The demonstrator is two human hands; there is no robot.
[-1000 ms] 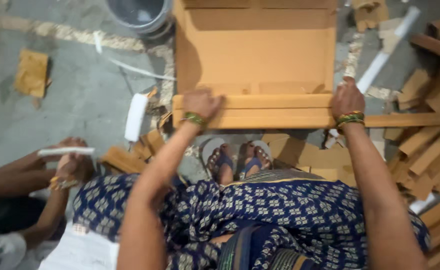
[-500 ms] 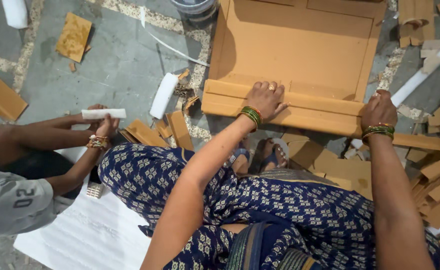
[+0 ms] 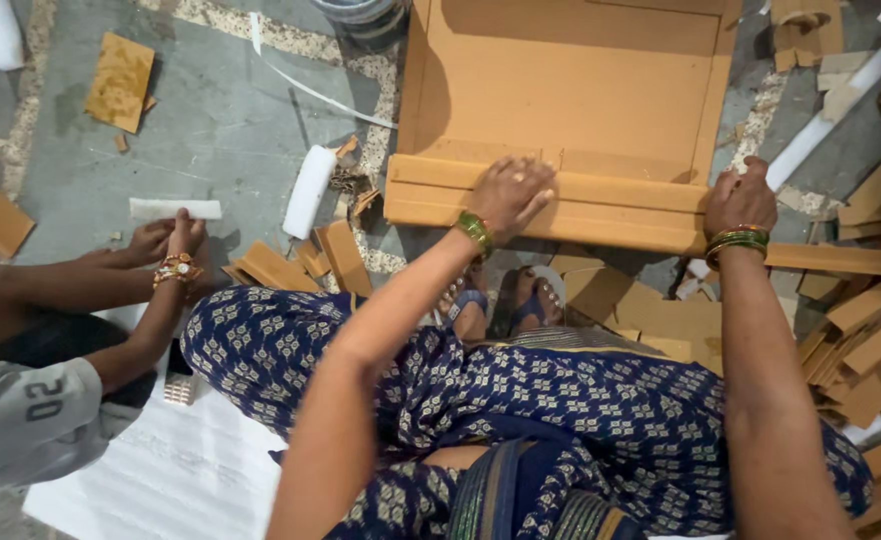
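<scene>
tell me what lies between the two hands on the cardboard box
In the head view, only the folded front flap of the cardboard box runs between the left hand and the right hand; nothing else rests on that stretch.

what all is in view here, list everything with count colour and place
cardboard box: one, brown, flat on floor, top centre
cardboard strips: many, brown, piled at right
cardboard pieces: two, brown, far left
white roll: one, left of box
bucket: one, grey, top edge
co-worker's hands: two, holding a white strip, left
white sheet: one, bottom left
left hand: flat on the box's folded front flap
right hand: gripping the flap's right end
</scene>
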